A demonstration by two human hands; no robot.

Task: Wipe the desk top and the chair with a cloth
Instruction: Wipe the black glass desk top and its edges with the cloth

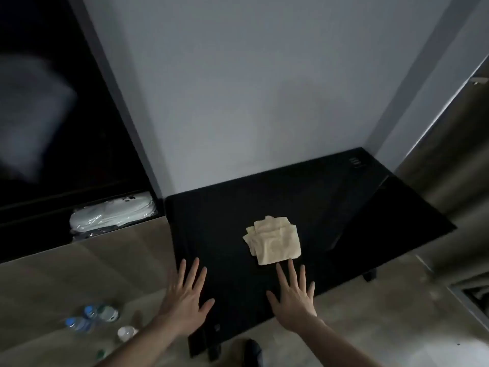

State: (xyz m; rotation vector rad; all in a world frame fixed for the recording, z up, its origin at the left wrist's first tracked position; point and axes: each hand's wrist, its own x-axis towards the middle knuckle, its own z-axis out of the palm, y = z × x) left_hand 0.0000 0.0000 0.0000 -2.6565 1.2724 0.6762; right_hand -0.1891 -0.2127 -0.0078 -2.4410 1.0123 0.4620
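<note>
Both hands, left hand (185, 295) and right hand (293, 295), hover flat, fingers spread, holding nothing. Just beyond the right fingertips on the black desk top (225, 229) lies a folded beige cloth (274, 241): probably soft and light, best pinched by its near edge.

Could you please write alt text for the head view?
Two open hands, left hand and right hand, hover over a black desk top near a folded cream cloth. Plastic bottles lie on the floor at left.

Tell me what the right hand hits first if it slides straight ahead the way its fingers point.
Most likely the folded cloth: the right hand lies open over the desk top, its fingertips right at the cloth's near edge.
</note>
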